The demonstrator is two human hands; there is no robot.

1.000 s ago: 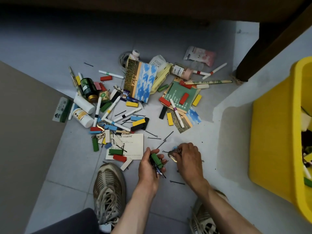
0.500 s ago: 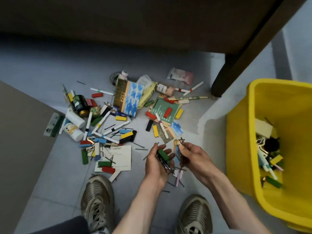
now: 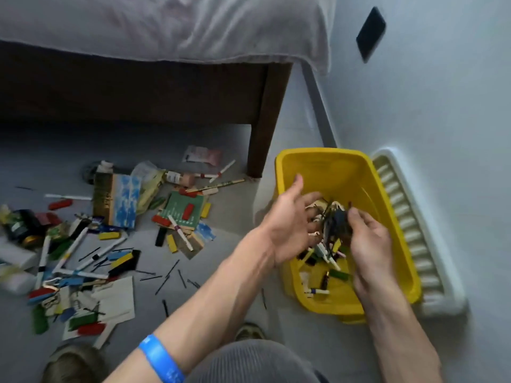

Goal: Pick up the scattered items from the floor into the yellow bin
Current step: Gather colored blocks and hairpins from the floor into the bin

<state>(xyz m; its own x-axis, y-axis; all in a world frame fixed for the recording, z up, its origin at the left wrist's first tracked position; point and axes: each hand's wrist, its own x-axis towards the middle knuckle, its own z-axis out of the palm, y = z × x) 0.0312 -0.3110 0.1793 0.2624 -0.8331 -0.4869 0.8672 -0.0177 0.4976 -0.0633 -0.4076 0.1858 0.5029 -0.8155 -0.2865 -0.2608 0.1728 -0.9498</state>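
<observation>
Head view: both hands over the bin (image 3: pixel 284 172). Left hand (image 3: pixel 287 228) spread wide; right hand (image 3: pixel 367 239) pinches clips (image 3: pixel 336 223). Recommend releasing low, inside the walls.

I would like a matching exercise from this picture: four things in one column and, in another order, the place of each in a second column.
Things:
1. yellow bin
2. blue wristband
3. white tray
4. green card

Places:
A. on the floor by the bed leg
B. between bin and wall
C. under both hands
D. on the left forearm

Pairs: 1-C, 2-D, 3-B, 4-A
</observation>
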